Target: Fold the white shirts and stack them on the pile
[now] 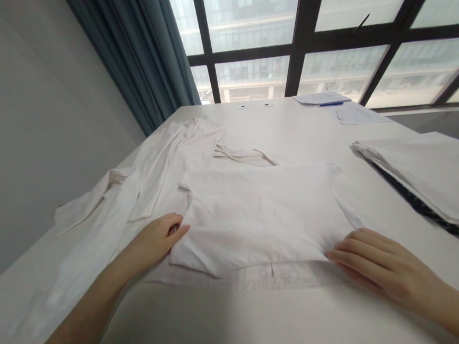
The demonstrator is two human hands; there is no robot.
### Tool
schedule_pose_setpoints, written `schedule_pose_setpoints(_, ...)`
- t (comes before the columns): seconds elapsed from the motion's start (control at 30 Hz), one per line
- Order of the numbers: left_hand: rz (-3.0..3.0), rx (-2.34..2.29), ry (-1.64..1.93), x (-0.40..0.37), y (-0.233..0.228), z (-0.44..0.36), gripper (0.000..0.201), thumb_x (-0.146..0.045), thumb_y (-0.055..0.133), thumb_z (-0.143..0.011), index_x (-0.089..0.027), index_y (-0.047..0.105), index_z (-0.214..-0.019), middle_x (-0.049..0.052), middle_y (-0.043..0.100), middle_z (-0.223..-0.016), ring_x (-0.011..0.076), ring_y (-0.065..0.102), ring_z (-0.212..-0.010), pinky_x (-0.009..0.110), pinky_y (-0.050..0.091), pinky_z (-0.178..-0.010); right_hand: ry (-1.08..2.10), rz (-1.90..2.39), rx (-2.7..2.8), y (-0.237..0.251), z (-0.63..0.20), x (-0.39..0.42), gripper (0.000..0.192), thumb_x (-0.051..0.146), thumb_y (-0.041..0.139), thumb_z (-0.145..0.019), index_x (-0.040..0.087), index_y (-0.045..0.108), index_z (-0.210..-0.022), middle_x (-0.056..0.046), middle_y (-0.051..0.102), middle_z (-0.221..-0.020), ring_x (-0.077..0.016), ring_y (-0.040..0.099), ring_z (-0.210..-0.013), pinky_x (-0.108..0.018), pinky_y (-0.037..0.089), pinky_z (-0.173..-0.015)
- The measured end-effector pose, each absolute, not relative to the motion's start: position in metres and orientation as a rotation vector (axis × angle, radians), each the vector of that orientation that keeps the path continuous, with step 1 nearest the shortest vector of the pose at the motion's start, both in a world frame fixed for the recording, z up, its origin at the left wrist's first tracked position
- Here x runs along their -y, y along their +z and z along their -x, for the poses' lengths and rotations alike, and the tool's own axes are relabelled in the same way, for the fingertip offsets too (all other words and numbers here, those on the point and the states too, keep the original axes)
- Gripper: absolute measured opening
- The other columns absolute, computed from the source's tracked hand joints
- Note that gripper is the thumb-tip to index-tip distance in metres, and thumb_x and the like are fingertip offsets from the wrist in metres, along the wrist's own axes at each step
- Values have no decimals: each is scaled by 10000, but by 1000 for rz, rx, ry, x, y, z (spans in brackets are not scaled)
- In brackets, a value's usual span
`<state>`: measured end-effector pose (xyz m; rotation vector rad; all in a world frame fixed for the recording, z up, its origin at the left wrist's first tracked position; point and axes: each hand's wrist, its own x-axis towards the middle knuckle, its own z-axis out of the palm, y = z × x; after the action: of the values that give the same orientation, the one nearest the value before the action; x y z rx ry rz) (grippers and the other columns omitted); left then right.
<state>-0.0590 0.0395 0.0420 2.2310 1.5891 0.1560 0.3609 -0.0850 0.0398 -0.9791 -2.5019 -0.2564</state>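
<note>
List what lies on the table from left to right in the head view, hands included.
Spread white garment → left hand → folded white shirt → right hand → stack of folded clothes at the right edge.

table [290,135]: lying white under everything
folded stack [424,172]: sitting at the right, a dark patterned garment showing beneath it
papers [321,98]: resting at the far edge, blue pen [331,103] lying just beside
curtain [140,52]: hanging teal beside the window [322,37]
</note>
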Motion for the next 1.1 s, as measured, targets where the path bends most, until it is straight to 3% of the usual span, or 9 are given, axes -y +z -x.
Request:
schedule_pose_setpoints(0.3, -2311, -1649, 176, -38, 43, 55, 363, -486, 378, -870, -208, 442, -646, 6, 516, -671, 180, 514, -624, 288, 383, -609, -135, 874, 2542, 40, -352, 84, 159, 156, 472, -963, 200, 614, -1022, -32, 668, -796, -166, 620, -737, -312, 483, -684)
schedule_pose_setpoints(0.43, -2574, -1801, 374, -30, 41, 44, 278, -450, 442, -887, -192, 515, -815, 40, 534, -878, 171, 523, -666, 284, 388, -583, 4, 934, 2548, 36, -357, 83, 129, 170, 490, -952, 203, 614, -954, -20, 623, -738, -159, 582, -686, -310, 450, -656)
schedule_pose_setpoints(0.6, -2968, -875, 425, -5, 41, 19, 233, -420, 511, -907, -193, 538, -865, 46, 557, -897, 180, 547, -769, 286, 450, -665, -63, 1360, 2272, 31, -375, 78, 135, 244, 472, -954, 216, 593, -901, -35, 607, -772, -177, 588, -710, -314, 455, -648)
schedule_pose_setpoints(0.73, -3007, -595, 303, 6, 37, 5, 215, -376, 511, -923, -182, 540, -833, 54, 594, -863, 183, 532, -748, 298, 445, -675, 11, 1845, 1898, 20, -394, 67, 346, 485, 447, -920, 198, 580, -1061, -98, 604, -955, -208, 607, -717, -347, 490, -610)
schedule_pose_setpoints(0.83, -2993, -571, 294, 6, 35, 3, 209, -281, 450, -958, -179, 540, -800, 40, 596, -795, 167, 525, -701, 282, 428, -654, 206, 1909, 1668, 14, -401, 60, 545, 593, 484, -847, 171, 549, -1184, -131, 610, -1019, -198, 607, -674, -364, 519, -617)
schedule_pose_setpoints(0.97, -2930, -542, 377, 0, 41, 12, 262, -223, 402, -973, -185, 552, -761, 15, 592, -711, 140, 527, -649, 254, 398, -619, 605, 1881, 1353, 17, -401, 57, 723, 637, 602, -735, 224, 464, -1312, -146, 631, -1164, -198, 634, -660, -311, 494, -490)
schedule_pose_setpoints(1.03, -2875, -751, 443, -5, 46, 21, 280, -255, 394, -972, -191, 561, -757, 11, 608, -705, 138, 551, -658, 251, 399, -628, 750, 1856, 1213, 22, -398, 56, 762, 621, 659, -685, 242, 460, -1315, -142, 632, -1198, -219, 658, -729, -305, 513, -517)
schedule_pose_setpoints(1.1, -2756, -1240, 483, -14, 50, 31, 280, -325, 396, -959, -198, 574, -785, 17, 630, -731, 152, 571, -662, 262, 396, -621, 819, 1858, 1105, 26, -396, 56, 758, 598, 702, -639, 242, 500, -1276, -131, 654, -1160, -241, 667, -797, -319, 537, -581)
